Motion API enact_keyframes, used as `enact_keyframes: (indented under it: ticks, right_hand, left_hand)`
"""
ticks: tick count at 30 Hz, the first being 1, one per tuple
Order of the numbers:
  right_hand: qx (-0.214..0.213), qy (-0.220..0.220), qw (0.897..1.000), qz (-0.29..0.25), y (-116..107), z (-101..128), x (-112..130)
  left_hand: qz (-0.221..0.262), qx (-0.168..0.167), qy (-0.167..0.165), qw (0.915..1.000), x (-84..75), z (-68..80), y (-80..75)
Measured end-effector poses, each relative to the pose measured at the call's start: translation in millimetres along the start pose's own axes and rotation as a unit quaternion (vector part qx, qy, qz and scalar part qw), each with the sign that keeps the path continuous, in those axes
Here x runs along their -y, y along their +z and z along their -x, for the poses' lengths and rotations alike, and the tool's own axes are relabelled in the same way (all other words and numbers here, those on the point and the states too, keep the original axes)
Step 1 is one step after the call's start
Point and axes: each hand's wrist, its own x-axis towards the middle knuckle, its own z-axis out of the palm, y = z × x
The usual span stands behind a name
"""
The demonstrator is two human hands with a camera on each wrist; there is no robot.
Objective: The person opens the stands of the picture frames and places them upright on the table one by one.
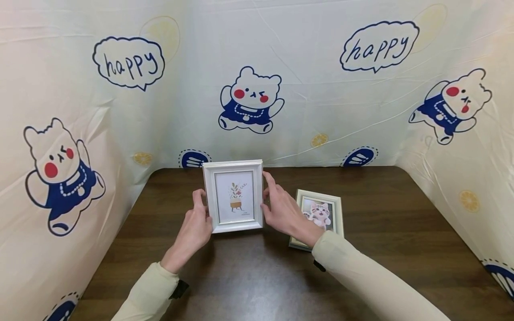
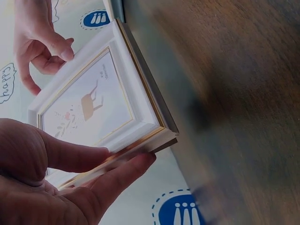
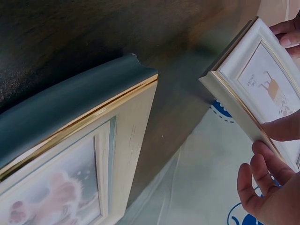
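The person holds a white frame [image 1: 234,196] upright near the table's [image 1: 385,263] middle, one hand on each side edge. The left hand [image 1: 195,225] grips the left edge, thumb on the front moulding and fingers [image 2: 123,171] curled behind it. The right hand [image 1: 281,209] pinches the right edge, thumb in front and fingers along the side. Whether the frame's bottom edge touches the table cannot be told.

To handle this well, a judgement: both hands should keep to the moulding and off the glazed picture, press evenly from the two sides, and keep the frame square so it does not tip backward toward the cloth [image 1: 321,67] at 12 o'clock.

The white frame is a stepped rectangular moulding, smooth and matt, with a thin gold line inside; its print shows a potted plant on a stand. At 3 o'clock from it a second frame [image 1: 319,214] lies flat on the table, paler cream with a gold inner line and a darker bevelled outer edge, holding a kitten picture; the right wrist partly covers it. The table is dark wood with a faint grain and a soft sheen. The cloth is creased, printed with bears and "happy" bubbles.
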Motion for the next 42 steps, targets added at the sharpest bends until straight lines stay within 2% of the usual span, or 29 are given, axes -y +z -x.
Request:
enact_keyframes:
  ticks: [13,30,42]
  right_hand:
    - [0.011,0.007,1.000,0.017,4.8,-1.2,-0.7]
    - [0.024,0.015,1.000,0.009,7.0,-0.2,-4.2]
    - [0.023,0.018,1.000,0.007,7.3,1.9,-6.1]
  left_hand:
    - [-0.002,0.008,-0.009,0.9999,2.9,-0.9,0.4]
    - [-0.016,0.003,-0.027,0.9995,6.0,-4.2,6.2]
    - [-0.018,-0.001,-0.023,0.9996,6.4,-4.9,8.4]
